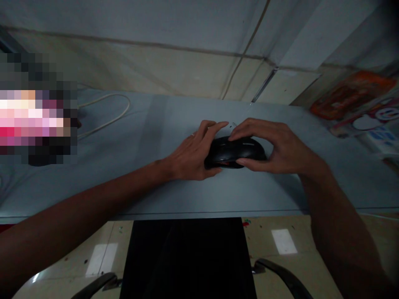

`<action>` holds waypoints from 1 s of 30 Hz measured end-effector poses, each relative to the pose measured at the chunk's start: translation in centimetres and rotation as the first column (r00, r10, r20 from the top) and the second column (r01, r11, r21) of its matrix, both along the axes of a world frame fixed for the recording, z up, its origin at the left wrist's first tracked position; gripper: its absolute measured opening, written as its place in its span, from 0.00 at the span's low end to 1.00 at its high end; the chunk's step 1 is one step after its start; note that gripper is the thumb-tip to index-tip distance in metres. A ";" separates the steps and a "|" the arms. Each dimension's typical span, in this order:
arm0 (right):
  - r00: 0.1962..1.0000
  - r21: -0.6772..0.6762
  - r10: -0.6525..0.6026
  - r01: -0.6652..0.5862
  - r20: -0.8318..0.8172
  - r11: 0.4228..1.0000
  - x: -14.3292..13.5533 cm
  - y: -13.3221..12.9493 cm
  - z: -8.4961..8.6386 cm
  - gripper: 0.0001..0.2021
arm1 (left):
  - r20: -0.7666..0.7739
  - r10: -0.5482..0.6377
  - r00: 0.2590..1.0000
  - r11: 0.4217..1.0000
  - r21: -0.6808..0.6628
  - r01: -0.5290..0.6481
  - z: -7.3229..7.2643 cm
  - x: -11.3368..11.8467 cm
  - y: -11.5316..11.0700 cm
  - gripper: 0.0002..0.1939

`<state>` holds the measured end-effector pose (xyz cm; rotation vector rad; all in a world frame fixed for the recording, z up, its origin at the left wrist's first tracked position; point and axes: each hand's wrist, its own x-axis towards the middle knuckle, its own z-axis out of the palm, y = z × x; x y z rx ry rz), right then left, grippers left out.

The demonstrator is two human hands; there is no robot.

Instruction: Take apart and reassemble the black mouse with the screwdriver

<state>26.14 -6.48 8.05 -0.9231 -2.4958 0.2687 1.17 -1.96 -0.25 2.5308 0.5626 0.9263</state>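
Left hand and right hand were both clamped on black case, bench beneath the grip, case apparently not fully open.

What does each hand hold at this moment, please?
Left hand: grip closed on one end of the black case.
Right hand: grip closed on the other end of the same case.

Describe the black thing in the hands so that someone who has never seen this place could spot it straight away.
Find the long grey-blue tabletop against the tiled wall. Near its middle, the left hand and right hand hold a black object between them. It is rounded, oblong and glossy, unlike the thin pale cable and orange item farther out.
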 end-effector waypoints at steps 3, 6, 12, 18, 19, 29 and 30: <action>0.997 -0.051 0.010 -0.006 0.077 0.999 -0.2 0.1 -0.5 0.17 | -0.035 -0.008 0.999 1.000 -0.018 0.008 -0.3 0.0 0.1 0.56; 0.990 -0.070 0.014 -0.004 0.143 0.998 -0.3 0.3 -0.9 0.17 | -0.045 -0.001 0.999 1.000 -0.017 0.000 -0.3 0.0 0.2 0.54; 0.979 -0.041 0.036 -0.029 0.198 0.999 -0.1 0.7 -1.3 0.17 | -0.017 -0.041 0.999 0.999 -0.006 0.041 -0.2 0.1 0.0 0.45; 0.970 -0.018 0.016 -0.012 0.242 1.000 -0.2 0.7 -2.0 0.19 | -0.026 -0.048 0.998 0.999 0.022 0.049 -0.2 0.0 -0.1 0.41; 0.969 -0.009 0.002 0.001 0.247 1.000 -0.4 0.7 -2.2 0.19 | -0.034 -0.044 0.998 0.999 0.027 0.045 -0.2 0.0 -0.1 0.40; 0.987 -0.007 -0.160 0.161 0.019 0.987 -1.3 0.8 -2.5 0.22 | 0.109 0.147 0.983 0.985 0.072 -0.155 0.9 -0.1 -0.6 0.23; 0.988 -0.029 -0.157 0.157 0.013 0.987 -1.4 0.8 -2.4 0.23 | 0.130 0.153 0.980 0.985 0.062 -0.162 1.0 0.0 -0.6 0.21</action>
